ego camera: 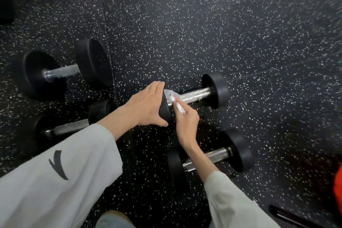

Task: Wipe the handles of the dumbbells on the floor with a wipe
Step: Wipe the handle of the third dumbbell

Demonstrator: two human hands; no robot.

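Your left hand (146, 105) cups the near black rubber head of the middle dumbbell (215, 90) on the speckled black rubber floor (185, 33), steadying it. Your right hand (187, 122) pinches the small white wipe (173, 98) against the knurled chrome handle (194, 95), just beside that head. The dumbbell looks heavy and would likely roll, so keep the head braced. The wipe is soft and thin; wrap it round the bar and slide toward the far head, where the handle is bare. Open floor lies beyond. A second chrome-handled dumbbell (211, 157) sits close under your right forearm, and two more (61, 72) (70, 127) lie to the left, well apart.
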